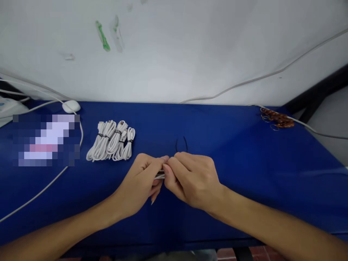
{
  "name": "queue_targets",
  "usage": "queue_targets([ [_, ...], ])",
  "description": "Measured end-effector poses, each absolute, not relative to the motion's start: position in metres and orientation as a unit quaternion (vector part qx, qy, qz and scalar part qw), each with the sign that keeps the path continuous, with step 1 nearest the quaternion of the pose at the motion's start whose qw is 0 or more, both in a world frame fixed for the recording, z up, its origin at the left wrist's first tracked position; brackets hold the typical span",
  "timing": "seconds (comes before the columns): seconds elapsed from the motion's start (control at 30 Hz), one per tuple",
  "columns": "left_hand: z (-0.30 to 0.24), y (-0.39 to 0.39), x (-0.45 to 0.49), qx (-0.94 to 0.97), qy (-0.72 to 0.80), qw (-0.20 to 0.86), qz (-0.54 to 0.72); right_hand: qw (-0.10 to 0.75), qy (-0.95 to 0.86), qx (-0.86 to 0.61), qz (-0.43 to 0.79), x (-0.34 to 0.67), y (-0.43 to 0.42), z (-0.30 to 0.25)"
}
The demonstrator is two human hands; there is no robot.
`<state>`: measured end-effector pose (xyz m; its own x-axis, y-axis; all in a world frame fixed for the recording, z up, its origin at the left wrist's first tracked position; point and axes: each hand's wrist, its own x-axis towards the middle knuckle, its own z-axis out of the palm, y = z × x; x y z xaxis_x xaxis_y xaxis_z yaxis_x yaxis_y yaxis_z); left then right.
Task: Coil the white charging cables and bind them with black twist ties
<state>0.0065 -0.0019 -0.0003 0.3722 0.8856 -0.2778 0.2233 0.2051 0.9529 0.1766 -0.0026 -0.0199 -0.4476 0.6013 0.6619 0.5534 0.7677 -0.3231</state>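
Observation:
My left hand [145, 177] and my right hand [193, 177] meet over the middle of the blue table [231, 145]. Between them shows a short stretch of white cable [160, 176], gripped by the closed fingers of both hands; most of it is hidden. Two thin black ends of what looks like a twist tie [186, 143] stick out beyond my right knuckles. I cannot tell whether that tie is held or lies on the table. Left of my hands lies a group of coiled white cables [102, 143], bound with black ties.
A white mouse-like object [71, 106] sits at the back left, near a blurred-out rectangle. A loose white cord [58, 175] crosses the table's left side. Brown beaded-looking items with rings [278, 119] lie at the back right. A white wall [174, 54] rises behind the table.

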Motion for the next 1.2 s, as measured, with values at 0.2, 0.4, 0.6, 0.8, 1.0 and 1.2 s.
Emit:
queue_targets([
  [0.2, 0.003, -0.001, 0.007, 0.718, 0.482, 0.353, 0.357, 0.38, -0.829, -0.377, 0.159, 0.177, -0.004, -0.019],
  [0.4, -0.006, -0.001, -0.001, 0.831, 0.356, 0.078, 0.421, 0.296, -0.647, -0.384, 0.589, 0.179, -0.009, -0.005],
  [0.6, -0.01, -0.002, -0.002, 0.837, 0.359, -0.001, 0.413, 0.366, -0.765, -0.378, 0.371, 0.177, -0.009, -0.015],
  [0.8, -0.009, -0.006, -0.004, 0.813, 0.406, 0.195, 0.368, 0.441, -0.763, -0.396, 0.258, 0.169, -0.012, -0.025],
  [1.0, -0.001, -0.012, -0.004, 0.69, 0.462, 0.486, 0.274, 0.439, -0.796, -0.396, 0.131, 0.178, 0.006, -0.023],
  [1.2, -0.006, -0.006, -0.001, 0.487, 0.508, 0.671, 0.235, 0.405, -0.838, -0.357, -0.078, 0.184, 0.018, -0.023],
])
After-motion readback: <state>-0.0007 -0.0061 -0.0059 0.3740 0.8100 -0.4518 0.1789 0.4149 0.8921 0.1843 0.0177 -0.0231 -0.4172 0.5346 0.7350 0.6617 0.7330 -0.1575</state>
